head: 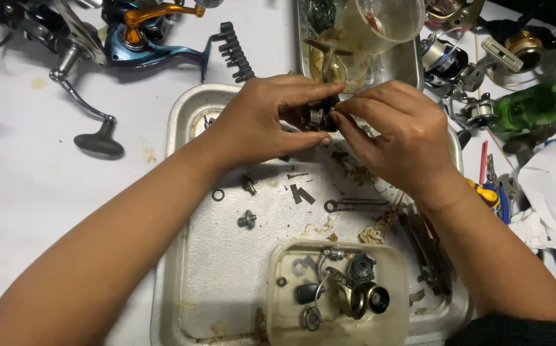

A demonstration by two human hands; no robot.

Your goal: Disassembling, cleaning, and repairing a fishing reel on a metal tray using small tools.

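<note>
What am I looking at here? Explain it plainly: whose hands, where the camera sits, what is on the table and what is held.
No machine: a person's two bare hands, filmed by a camera on their own head looking down. The left hand and right hand together pinch a small dark metal part above a metal tray. On the tray lie small screws, a ring and a plastic tub of reel parts. Around it, on the white table, are fishing reels, a crank handle and a green bottle.
</note>
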